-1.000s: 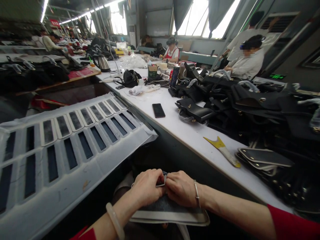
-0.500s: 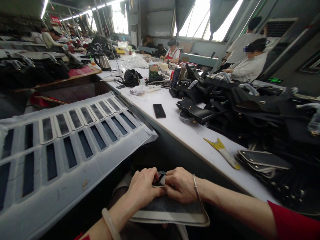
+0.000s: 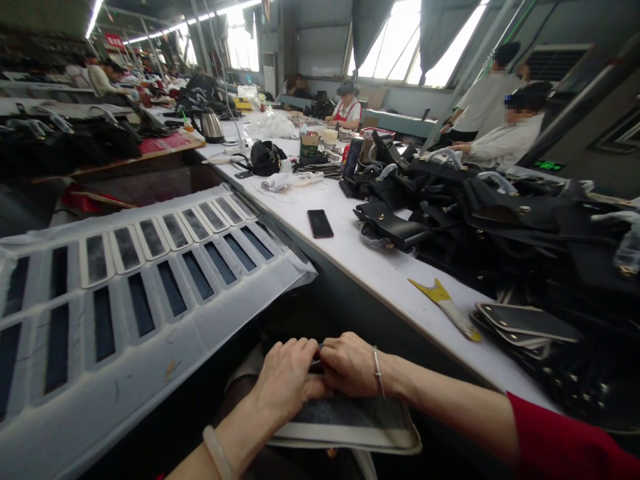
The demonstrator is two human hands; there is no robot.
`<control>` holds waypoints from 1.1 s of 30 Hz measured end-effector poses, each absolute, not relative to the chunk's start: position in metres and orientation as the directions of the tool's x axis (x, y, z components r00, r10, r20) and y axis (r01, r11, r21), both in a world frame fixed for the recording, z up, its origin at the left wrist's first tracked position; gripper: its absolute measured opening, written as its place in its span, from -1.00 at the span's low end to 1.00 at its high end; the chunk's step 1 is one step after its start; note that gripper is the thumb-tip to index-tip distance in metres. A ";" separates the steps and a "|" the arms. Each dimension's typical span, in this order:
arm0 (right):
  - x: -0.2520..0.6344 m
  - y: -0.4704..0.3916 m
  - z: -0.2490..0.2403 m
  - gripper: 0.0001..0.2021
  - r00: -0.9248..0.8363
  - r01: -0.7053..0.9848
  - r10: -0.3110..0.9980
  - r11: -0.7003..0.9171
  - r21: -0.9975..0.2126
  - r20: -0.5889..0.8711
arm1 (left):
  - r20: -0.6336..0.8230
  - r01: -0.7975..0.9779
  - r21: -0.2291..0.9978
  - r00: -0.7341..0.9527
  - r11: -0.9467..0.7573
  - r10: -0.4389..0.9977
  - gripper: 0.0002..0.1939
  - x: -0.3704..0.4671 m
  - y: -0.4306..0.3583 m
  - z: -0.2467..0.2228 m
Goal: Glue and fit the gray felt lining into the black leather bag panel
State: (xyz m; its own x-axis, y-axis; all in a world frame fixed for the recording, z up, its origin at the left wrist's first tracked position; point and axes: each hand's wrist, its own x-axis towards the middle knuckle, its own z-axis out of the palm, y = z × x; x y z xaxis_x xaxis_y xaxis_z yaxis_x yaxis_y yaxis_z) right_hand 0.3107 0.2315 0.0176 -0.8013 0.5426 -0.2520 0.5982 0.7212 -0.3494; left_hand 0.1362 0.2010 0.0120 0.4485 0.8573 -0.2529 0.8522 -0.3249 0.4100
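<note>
Bright window glare behind, dim foreground, edges warped.

workshop | long white table | big windows, grey curtains | ceiling strip lights

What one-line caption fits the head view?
Both hands, left hand and right hand, press together on a dark flat panel beside a white table piled with black bags.
</note>
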 end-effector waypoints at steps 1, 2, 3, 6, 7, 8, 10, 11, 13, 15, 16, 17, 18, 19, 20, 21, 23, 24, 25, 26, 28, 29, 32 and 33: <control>0.312 0.232 0.020 -0.90 -0.798 0.602 0.543 0.708 -0.369 -0.262 | -0.252 0.846 0.412 0.462 -0.338 0.850 -0.63 0.136 0.201 0.011; 0.314 0.235 0.022 -0.88 -0.792 0.610 0.546 0.688 -0.392 -0.274 | -0.251 0.840 0.413 0.476 -0.351 0.843 -0.65 0.136 0.201 0.011; 0.316 0.238 0.024 -0.84 -0.777 0.628 0.559 0.658 -0.414 -0.290 | -0.251 0.833 0.417 0.491 -0.365 0.834 -0.67 0.136 0.200 0.012; 0.323 0.252 0.022 -0.60 -0.665 0.739 0.658 0.512 -0.439 -0.352 | -0.244 0.803 0.432 0.542 -0.410 0.805 -0.68 0.136 0.201 0.014; 0.325 0.256 0.019 -0.54 -0.617 0.777 0.690 0.459 -0.431 -0.379 | -0.240 0.789 0.442 0.563 -0.427 0.791 -0.69 0.136 0.202 0.015; 0.328 0.259 0.014 -0.52 -0.576 0.807 0.709 0.414 -0.422 -0.407 | -0.237 0.772 0.455 0.585 -0.444 0.776 -0.69 0.137 0.203 0.016; 0.331 0.260 0.004 -0.55 -0.534 0.837 0.707 0.364 -0.410 -0.463 | -0.227 0.738 0.481 0.627 -0.474 0.745 -0.70 0.137 0.204 0.017; 0.332 0.259 -0.001 -0.57 -0.534 0.838 0.691 0.359 -0.410 -0.487 | -0.221 0.722 0.492 0.644 -0.486 0.733 -0.70 0.137 0.205 0.017; 0.332 0.253 -0.008 -0.63 -0.568 0.820 0.643 0.389 -0.421 -0.514 | -0.212 0.698 0.505 0.670 -0.507 0.711 -0.69 0.137 0.205 0.016; 0.331 0.246 -0.013 -0.75 -0.626 0.780 0.589 0.457 -0.428 -0.512 | -0.211 0.684 0.510 0.687 -0.521 0.695 -0.69 0.137 0.204 0.015; 0.330 0.243 -0.014 -0.80 -0.655 0.755 0.563 0.495 -0.429 -0.504 | -0.210 0.678 0.510 0.694 -0.529 0.689 -0.70 0.137 0.203 0.015; 0.329 0.241 -0.015 -0.79 -0.680 0.733 0.542 0.530 -0.427 -0.493 | -0.205 0.672 0.509 0.701 -0.538 0.683 -0.72 0.137 0.202 0.015; 0.329 0.239 -0.015 -0.74 -0.698 0.715 0.530 0.558 -0.421 -0.482 | -0.200 0.665 0.506 0.710 -0.550 0.675 -0.73 0.137 0.202 0.014; 0.328 0.237 -0.015 -0.69 -0.706 0.706 0.529 0.578 -0.410 -0.471 | -0.194 0.658 0.499 0.719 -0.564 0.668 -0.74 0.137 0.201 0.014; 0.327 0.235 -0.015 -0.67 -0.708 0.704 0.537 0.589 -0.396 -0.459 | -0.190 0.652 0.489 0.728 -0.580 0.658 -0.73 0.136 0.200 0.014; 0.326 0.233 -0.014 -0.66 -0.703 0.709 0.554 0.594 -0.380 -0.445 | -0.187 0.646 0.477 0.737 -0.596 0.649 -0.72 0.136 0.199 0.013; 0.324 0.230 -0.011 -0.68 -0.680 0.732 0.605 0.588 -0.343 -0.414 | -0.177 0.639 0.441 0.750 -0.630 0.637 -0.70 0.135 0.197 0.012; 0.323 0.228 -0.008 -0.70 -0.665 0.747 0.632 0.581 -0.325 -0.398 | -0.167 0.635 0.424 0.756 -0.646 0.633 -0.70 0.134 0.196 0.012; 0.322 0.226 -0.006 -0.71 -0.647 0.762 0.659 0.571 -0.306 -0.383 | -0.154 0.630 0.409 0.761 -0.660 0.631 -0.70 0.134 0.195 0.012; 0.321 0.225 -0.003 -0.68 -0.628 0.778 0.684 0.559 -0.287 -0.371 | -0.139 0.623 0.397 0.766 -0.673 0.627 -0.71 0.133 0.194 0.012; 0.319 0.222 0.001 -0.58 -0.592 0.806 0.724 0.537 -0.250 -0.354 | -0.113 0.607 0.398 0.776 -0.687 0.620 -0.73 0.131 0.192 0.014; 0.318 0.221 0.002 -0.57 -0.580 0.815 0.736 0.529 -0.238 -0.350 | -0.103 0.600 0.414 0.778 -0.684 0.620 -0.73 0.131 0.192 0.015; 0.314 0.218 0.000 -0.62 -0.565 0.825 0.742 0.519 -0.224 -0.360 | -0.071 0.576 0.544 0.756 -0.610 0.650 -0.75 0.129 0.191 0.019; 0.311 0.217 -0.002 -0.62 -0.559 0.829 0.744 0.514 -0.221 -0.365 | -0.059 0.561 0.602 0.741 -0.568 0.669 -0.75 0.128 0.191 0.020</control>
State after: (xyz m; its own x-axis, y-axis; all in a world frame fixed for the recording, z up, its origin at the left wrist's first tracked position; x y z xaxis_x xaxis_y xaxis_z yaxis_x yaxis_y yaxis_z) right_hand 0.3114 0.2175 -0.0020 -0.5591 0.7443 -0.3653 0.8288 0.5141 -0.2210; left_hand 0.1279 0.1910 0.0202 0.7411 0.6688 -0.0591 0.5607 -0.5681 0.6024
